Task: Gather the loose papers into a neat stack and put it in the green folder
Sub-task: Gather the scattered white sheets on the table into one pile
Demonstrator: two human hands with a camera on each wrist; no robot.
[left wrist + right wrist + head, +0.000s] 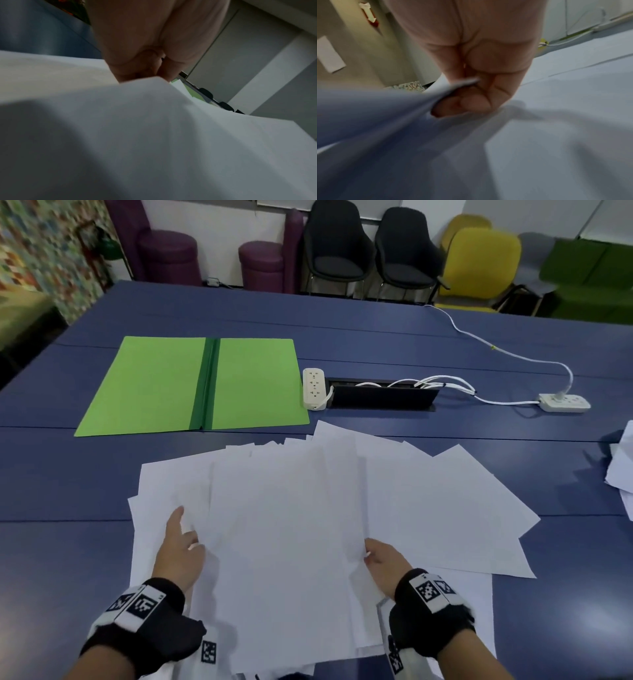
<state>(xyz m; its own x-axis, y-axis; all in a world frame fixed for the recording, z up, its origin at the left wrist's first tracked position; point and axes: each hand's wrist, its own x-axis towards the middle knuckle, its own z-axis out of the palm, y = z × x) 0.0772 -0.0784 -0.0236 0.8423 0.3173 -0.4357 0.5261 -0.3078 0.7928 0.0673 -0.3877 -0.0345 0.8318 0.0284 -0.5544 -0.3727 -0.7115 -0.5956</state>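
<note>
Several loose white papers (284,508) lie fanned over the blue table (411,344) right in front of me. The green folder (154,385) lies open and flat behind them, to the left. My left hand (180,542) holds the left edge of the top sheets, one finger stretched forward on the sheets below. In the left wrist view a raised paper (154,135) hides the fingertips of that hand (145,54). My right hand (380,559) pinches the right edge of the same sheets. The right wrist view shows its fingers (476,102) curled under the paper edge (464,82).
A white power strip (313,387) and a black cable box (380,397) sit just right of the folder. A second power strip (563,402) with a cord lies further right. More white paper (621,470) shows at the right edge. Chairs stand beyond the far table edge.
</note>
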